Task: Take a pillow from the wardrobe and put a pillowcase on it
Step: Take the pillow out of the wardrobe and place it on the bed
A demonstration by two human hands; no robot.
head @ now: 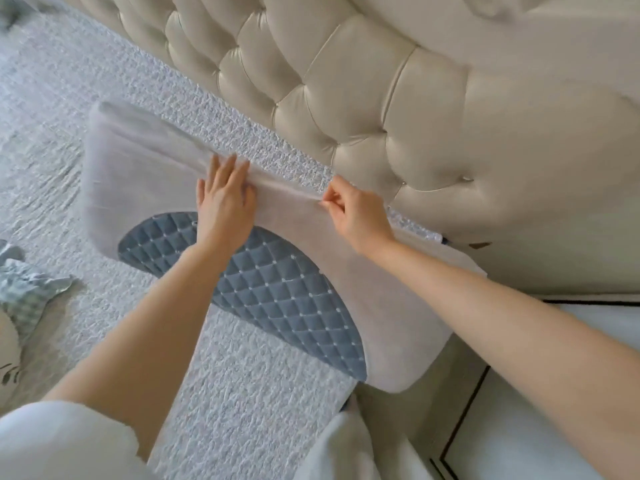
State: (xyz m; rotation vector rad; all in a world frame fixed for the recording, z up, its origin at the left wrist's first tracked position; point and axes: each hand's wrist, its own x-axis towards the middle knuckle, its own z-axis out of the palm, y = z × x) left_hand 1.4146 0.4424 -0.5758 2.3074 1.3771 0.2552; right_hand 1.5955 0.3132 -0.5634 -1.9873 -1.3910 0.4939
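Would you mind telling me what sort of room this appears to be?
Most likely a bedroom: a tufted cream headboard stands behind a bed with a textured white bedspread, and both hands work on a contoured pillow lying on it.

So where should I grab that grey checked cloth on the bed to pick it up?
Pinch the grey checked cloth at its pointed corner sticking out toward the pillow, coming from above. That corner lies free on the bedspread, while the rest is bunched and runs out of view at the left edge.
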